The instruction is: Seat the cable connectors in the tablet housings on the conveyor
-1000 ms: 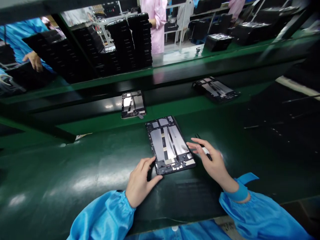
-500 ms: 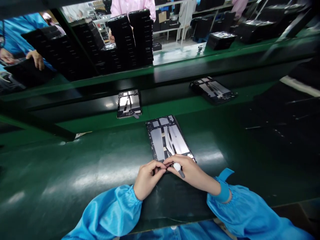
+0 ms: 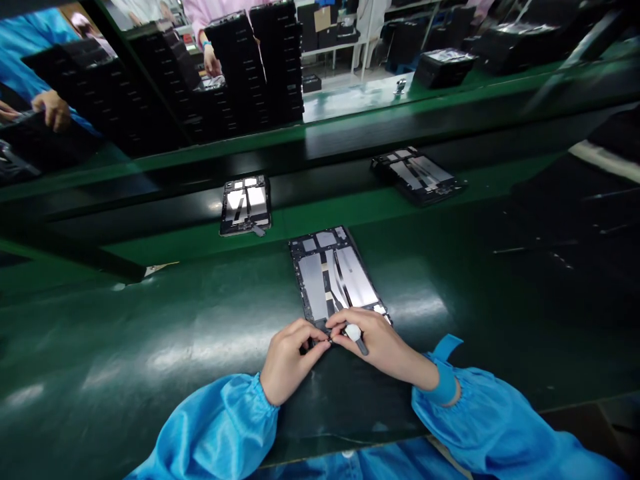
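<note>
Right hand (image 3: 383, 347) has closed in beside left hand (image 3: 293, 363). Right fingers (image 3: 345, 320) clamped on white-gripped tweezers (image 3: 354, 332); left fingers (image 3: 313, 333) pinched together at near edge of opened tablet (image 3: 333, 280), flat on green worktop (image 3: 150, 333).

three open tablet frames (image 3: 334, 273), one left hand (image 3: 293, 360), one right hand (image 3: 383, 341)

Site: electronics assembly line, factory floor. You sit at a green conveyor belt (image 3: 150, 320) carrying opened tablet housings (image 3: 331, 277). Stacked black trays (image 3: 253, 67) line its far side. Beyond stand metal racks (image 3: 334, 50) and a co-worker in a pink smock (image 3: 220, 13); your sleeve (image 3: 210, 427) is blue smock fabric.
</note>
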A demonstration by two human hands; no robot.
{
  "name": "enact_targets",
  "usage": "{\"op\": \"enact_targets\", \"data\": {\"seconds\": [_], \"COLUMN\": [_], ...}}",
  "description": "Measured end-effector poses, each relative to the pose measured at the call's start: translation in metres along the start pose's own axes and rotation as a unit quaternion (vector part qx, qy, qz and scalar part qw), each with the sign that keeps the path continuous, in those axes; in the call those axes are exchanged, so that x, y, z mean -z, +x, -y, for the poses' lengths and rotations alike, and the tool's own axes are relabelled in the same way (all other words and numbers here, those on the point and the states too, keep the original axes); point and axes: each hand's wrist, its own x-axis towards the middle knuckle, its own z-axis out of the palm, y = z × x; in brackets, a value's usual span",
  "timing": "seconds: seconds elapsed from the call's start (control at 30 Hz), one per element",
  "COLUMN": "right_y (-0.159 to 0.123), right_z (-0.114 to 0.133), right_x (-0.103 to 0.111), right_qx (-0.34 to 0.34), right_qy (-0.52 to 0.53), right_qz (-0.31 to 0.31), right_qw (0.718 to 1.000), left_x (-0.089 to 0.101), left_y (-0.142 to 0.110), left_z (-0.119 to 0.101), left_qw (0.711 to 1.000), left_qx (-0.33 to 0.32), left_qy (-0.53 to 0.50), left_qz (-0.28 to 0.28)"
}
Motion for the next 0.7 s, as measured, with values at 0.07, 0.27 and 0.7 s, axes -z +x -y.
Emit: {"op": "enact_targets", "data": {"seconds": [0.07,0.27,0.7], "right_y": [0.000,-0.001,-0.003], "right_z": [0.001,0.001,-0.002], "right_x": [0.001,-0.001,-0.008], "right_qx": [-0.002,0.006,0.011], "right_qy": [-0.006,-0.019,-0.032], "right_qz": [0.012,0.010,-0.008], "right_qw": [1.000,1.000,0.999], "left_x": [0.001,0.001,0.002], "left_y": [-0.001,-0.002,-0.014], "left_z": [-0.002,-0.005,-0.002], "left_qw": [1.000,1.000,0.955], "left_qx": [0.002,-0.004,-0.168], "left_qy": [0.013,0.022,0.239], "left_qz": [0.008,0.009,-0.055]}}
